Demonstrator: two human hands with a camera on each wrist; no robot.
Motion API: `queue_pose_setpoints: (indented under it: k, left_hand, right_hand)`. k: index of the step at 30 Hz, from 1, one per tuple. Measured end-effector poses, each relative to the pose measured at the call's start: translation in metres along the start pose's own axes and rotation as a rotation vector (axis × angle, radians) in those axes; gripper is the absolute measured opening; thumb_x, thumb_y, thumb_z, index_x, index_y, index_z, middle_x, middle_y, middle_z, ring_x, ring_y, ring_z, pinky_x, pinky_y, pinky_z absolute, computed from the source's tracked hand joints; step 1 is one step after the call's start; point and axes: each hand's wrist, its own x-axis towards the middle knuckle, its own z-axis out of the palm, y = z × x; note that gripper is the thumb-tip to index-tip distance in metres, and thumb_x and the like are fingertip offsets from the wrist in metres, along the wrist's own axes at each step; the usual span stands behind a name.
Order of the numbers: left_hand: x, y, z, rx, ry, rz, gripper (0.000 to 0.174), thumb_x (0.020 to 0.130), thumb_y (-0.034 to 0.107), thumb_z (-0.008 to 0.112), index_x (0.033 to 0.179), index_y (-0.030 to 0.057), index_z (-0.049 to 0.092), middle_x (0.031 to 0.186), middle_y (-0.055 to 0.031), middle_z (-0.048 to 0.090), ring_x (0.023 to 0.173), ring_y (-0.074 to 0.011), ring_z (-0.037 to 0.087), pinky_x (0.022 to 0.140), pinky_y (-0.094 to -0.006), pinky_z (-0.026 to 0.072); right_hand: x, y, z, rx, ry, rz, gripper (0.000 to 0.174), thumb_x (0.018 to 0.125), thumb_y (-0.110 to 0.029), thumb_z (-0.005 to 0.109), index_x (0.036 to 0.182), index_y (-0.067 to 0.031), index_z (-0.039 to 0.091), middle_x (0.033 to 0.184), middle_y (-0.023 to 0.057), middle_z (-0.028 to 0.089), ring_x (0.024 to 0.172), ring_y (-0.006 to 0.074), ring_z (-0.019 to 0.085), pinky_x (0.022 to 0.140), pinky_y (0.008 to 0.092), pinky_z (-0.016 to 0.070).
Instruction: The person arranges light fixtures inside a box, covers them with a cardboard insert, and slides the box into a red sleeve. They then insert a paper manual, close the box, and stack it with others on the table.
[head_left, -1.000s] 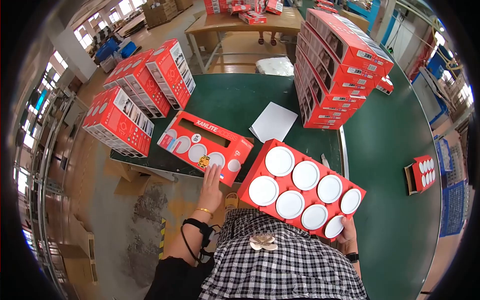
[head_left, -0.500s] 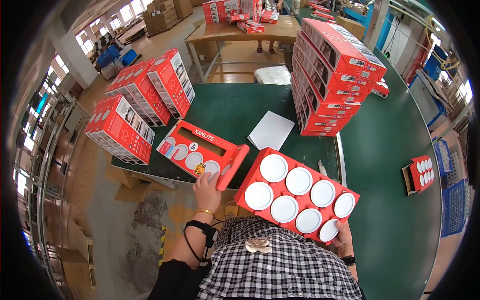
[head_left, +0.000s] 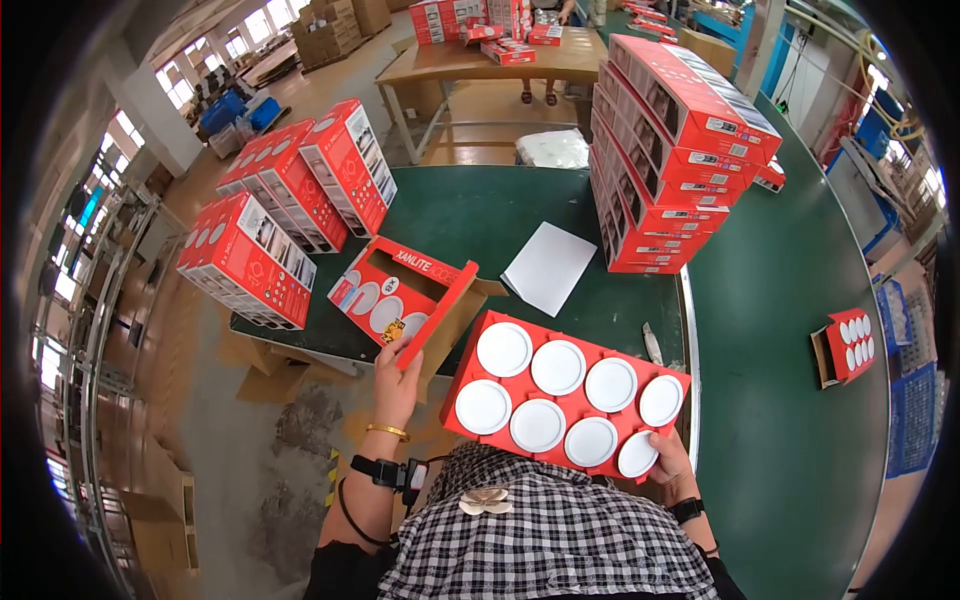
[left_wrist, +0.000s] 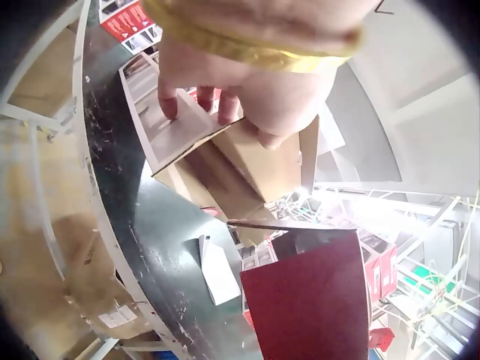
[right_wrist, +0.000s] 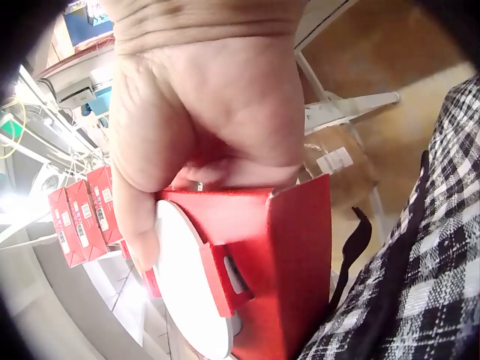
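The red XANLITE box (head_left: 412, 290) lies tilted at the table's near edge, its end flap raised and brown inside showing. My left hand (head_left: 397, 385) grips that box near its open end; in the left wrist view the fingers of my left hand (left_wrist: 225, 97) curl over its edge beside the open end (left_wrist: 232, 169). My right hand (head_left: 672, 462) holds the red tray (head_left: 570, 345) with several white discs by its right end. In the right wrist view, the thumb of my right hand (right_wrist: 210, 127) lies on a white disc (right_wrist: 184, 281), fingers partly hidden behind the red tray's end.
White paper (head_left: 552, 268) and a small cutter-like tool (head_left: 652, 343) lie on the green table (head_left: 480, 200). Packed red boxes (head_left: 345, 170) stand at the left, and a tall stack (head_left: 665, 160) at the right. A small red box (head_left: 845, 348) lies far right.
The red tray has moved left and slightly down, toward the box. My left hand has shifted left, and the box's end flap has swung upward and outward.
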Motion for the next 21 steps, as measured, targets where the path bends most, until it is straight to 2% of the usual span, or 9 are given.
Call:
queue_pose_setpoints:
  k: [3,7,10,13,15,21]
  left_hand:
    - [0.001,-0.012,-0.001,0.045,-0.022,0.092,0.032,0.097,0.022,0.063,0.120,-0.0004,0.067,0.129,-0.0127,0.060,0.122,-0.0300,0.053,0.105,-0.0390,0.0411]
    - [0.003,-0.028,-0.004,-0.049,-0.007,0.058,0.030,0.096,0.018,0.064,0.120,-0.0002,0.068,0.129,-0.0126,0.060,0.121,-0.0300,0.054,0.104,-0.0393,0.0418]
    - [0.002,-0.021,-0.005,-0.128,-0.026,0.053,0.030,0.094,0.014,0.066,0.120,-0.0004,0.067,0.129,-0.0119,0.060,0.120,-0.0299,0.055,0.104,-0.0396,0.0420]
    - [-0.006,-0.015,0.000,-0.094,-0.067,0.072,0.031,0.091,0.011,0.068,0.120,-0.0003,0.068,0.130,-0.0119,0.059,0.122,-0.0308,0.054,0.105,-0.0400,0.0415]
    - [-0.009,-0.015,0.007,0.038,-0.087,0.184,0.034,0.087,0.008,0.069,0.119,-0.0002,0.068,0.131,-0.0120,0.059,0.124,-0.0319,0.052,0.106,-0.0401,0.0411]
    - [-0.021,-0.006,0.020,-0.071,-0.090,0.191,0.035,0.086,0.006,0.069,0.120,0.0007,0.067,0.132,-0.0127,0.058,0.127,-0.0327,0.051,0.108,-0.0407,0.0404]
  right_hand:
    - [0.000,0.004,0.000,-0.015,0.022,0.006,0.077,0.080,-0.016,0.080,0.144,-0.0011,0.040,0.135,0.0132,0.058,0.118,0.0264,0.063,0.097,0.0413,0.0567]
    - [-0.004,0.009,-0.016,-0.023,0.037,0.014,0.078,0.079,-0.018,0.082,0.143,-0.0008,0.041,0.133,0.0132,0.059,0.116,0.0259,0.064,0.096,0.0409,0.0569]
    - [-0.015,0.001,0.000,-0.033,0.065,-0.010,0.078,0.079,-0.018,0.082,0.143,-0.0007,0.041,0.132,0.0130,0.060,0.116,0.0258,0.064,0.096,0.0406,0.0570]
    - [-0.016,0.005,-0.010,-0.050,0.077,0.003,0.078,0.080,-0.018,0.081,0.144,-0.0012,0.041,0.133,0.0127,0.060,0.117,0.0255,0.064,0.096,0.0403,0.0568]
    - [-0.015,0.006,-0.007,-0.040,0.075,0.005,0.075,0.080,-0.017,0.081,0.143,-0.0025,0.042,0.131,0.0113,0.061,0.116,0.0247,0.064,0.097,0.0401,0.0558]
    - [-0.011,0.009,-0.009,-0.024,0.069,0.019,0.077,0.080,-0.016,0.081,0.144,-0.0031,0.041,0.134,0.0108,0.059,0.118,0.0251,0.063,0.099,0.0405,0.0549]
